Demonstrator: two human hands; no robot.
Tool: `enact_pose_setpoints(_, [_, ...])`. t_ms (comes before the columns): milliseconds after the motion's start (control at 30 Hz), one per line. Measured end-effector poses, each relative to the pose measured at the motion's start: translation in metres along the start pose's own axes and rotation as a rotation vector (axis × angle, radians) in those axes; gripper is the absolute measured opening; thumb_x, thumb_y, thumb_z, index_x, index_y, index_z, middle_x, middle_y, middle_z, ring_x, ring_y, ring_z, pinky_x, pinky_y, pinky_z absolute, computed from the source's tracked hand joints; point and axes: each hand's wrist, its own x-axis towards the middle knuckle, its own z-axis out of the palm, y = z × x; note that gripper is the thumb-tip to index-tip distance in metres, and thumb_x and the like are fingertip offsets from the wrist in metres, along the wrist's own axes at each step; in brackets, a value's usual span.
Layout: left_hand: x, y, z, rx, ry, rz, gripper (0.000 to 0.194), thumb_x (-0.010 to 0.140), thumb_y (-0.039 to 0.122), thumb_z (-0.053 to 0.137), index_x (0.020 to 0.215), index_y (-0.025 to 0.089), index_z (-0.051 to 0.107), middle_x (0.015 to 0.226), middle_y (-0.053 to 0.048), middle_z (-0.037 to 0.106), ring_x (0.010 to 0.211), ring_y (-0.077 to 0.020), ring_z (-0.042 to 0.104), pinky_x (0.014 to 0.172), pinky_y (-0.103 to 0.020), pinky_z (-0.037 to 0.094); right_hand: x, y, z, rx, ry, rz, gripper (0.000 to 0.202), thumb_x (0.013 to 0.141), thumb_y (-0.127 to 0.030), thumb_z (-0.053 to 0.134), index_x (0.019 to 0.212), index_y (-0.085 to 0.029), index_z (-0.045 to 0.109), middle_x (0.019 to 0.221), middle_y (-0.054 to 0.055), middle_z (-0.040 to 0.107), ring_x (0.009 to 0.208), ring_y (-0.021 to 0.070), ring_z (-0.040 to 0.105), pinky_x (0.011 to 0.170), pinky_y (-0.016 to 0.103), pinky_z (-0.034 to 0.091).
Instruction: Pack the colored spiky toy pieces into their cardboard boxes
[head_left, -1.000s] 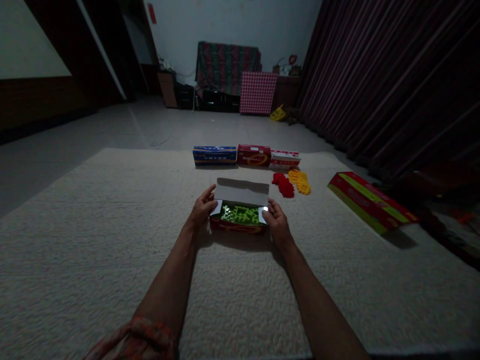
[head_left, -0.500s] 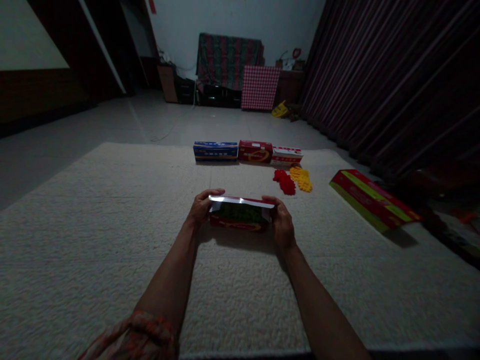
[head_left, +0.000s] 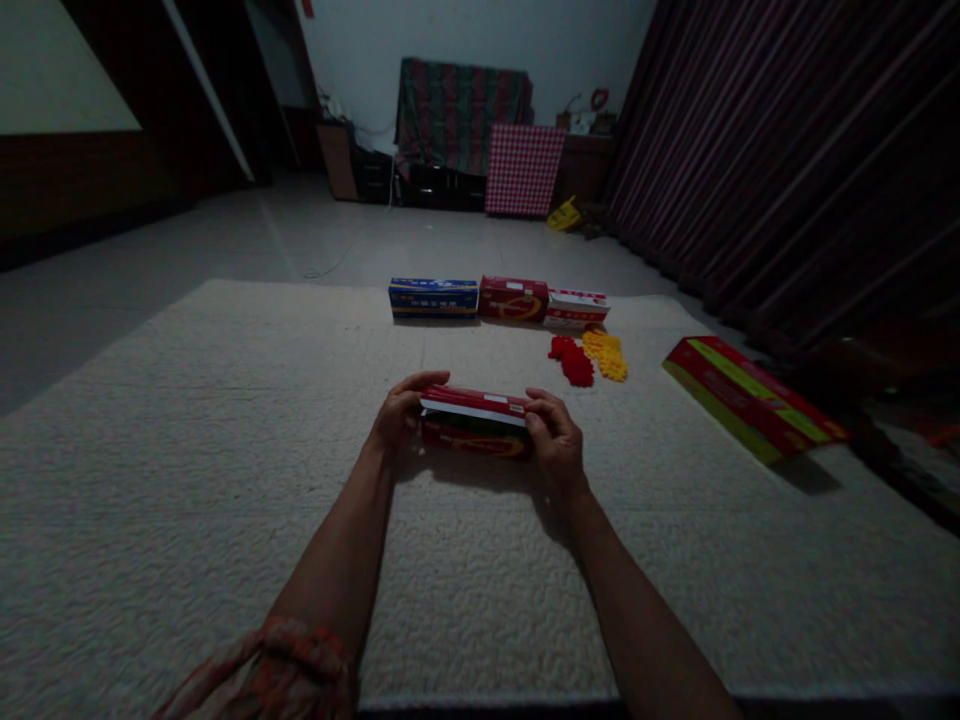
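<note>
A red cardboard box (head_left: 474,440) with a yellow curve on its front rests on the pale quilted mat. Its lid flap is folded most of the way down, and a dark gap shows under the white edge. My left hand (head_left: 401,412) grips the box's left end, fingers over the back corner. At the right end my right hand (head_left: 556,435) holds the box, with fingers on the flap's corner. Only a little dark green shows of what lies inside.
Behind stand a blue box (head_left: 433,299), another red box (head_left: 513,300) and a red-and-white box (head_left: 577,308) in a row. Red fuzzy pieces (head_left: 573,361) and yellow ones (head_left: 606,354) lie before them. A red-and-green carton (head_left: 750,397) lies to the right.
The box's lid flap has swung down toward me, hiding most of the green contents. My right hand's fingers have shifted onto the flap's corner.
</note>
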Motion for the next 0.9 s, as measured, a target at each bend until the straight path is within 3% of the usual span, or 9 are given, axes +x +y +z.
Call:
enact_pose_setpoints(133, [-0.003, 0.003, -0.008, -0.083, -0.091, 0.063, 0.041, 0.066, 0.032, 0.073, 0.105, 0.019, 0.079, 0.113, -0.010, 0.077, 0.106, -0.0298, 0.069, 0.090, -0.039, 0.052, 0.000, 0.008, -0.001, -0.046, -0.001, -0.025, 0.013, 0.089, -0.034, 0.063, 0.095, -0.023, 0.068, 0.131, 0.012, 0.063, 0.124, 0.0271, 0.058, 0.106, 0.047, 0.045])
enact_pose_setpoints(333, [-0.001, 0.000, -0.009, 0.024, -0.120, 0.009, 0.046, 0.064, 0.024, 0.082, 0.109, 0.018, 0.079, 0.109, -0.011, 0.077, 0.102, -0.0274, 0.068, 0.092, -0.038, 0.049, 0.001, 0.014, -0.003, -0.047, -0.032, -0.010, 0.013, 0.088, -0.034, 0.064, 0.095, -0.023, 0.067, 0.128, 0.012, 0.065, 0.122, 0.0266, 0.059, 0.106, 0.048, 0.046])
enact_pose_setpoints(467, [-0.001, 0.000, -0.008, 0.036, -0.138, 0.003, 0.046, 0.065, 0.027, 0.083, 0.110, 0.020, 0.079, 0.106, -0.010, 0.077, 0.100, -0.0269, 0.069, 0.092, -0.039, 0.049, 0.002, 0.014, -0.004, -0.043, -0.037, -0.013, 0.013, 0.089, -0.034, 0.064, 0.097, -0.024, 0.067, 0.127, 0.011, 0.065, 0.120, 0.0256, 0.060, 0.106, 0.046, 0.046])
enact_pose_setpoints(900, [-0.001, 0.000, -0.005, 0.102, -0.060, -0.003, 0.042, 0.070, 0.028, 0.081, 0.111, 0.019, 0.079, 0.105, -0.010, 0.078, 0.098, -0.0276, 0.069, 0.091, -0.042, 0.051, 0.002, 0.017, -0.003, -0.077, -0.024, -0.023, 0.017, 0.090, -0.035, 0.065, 0.102, -0.024, 0.068, 0.124, 0.010, 0.067, 0.119, 0.0250, 0.061, 0.105, 0.046, 0.047])
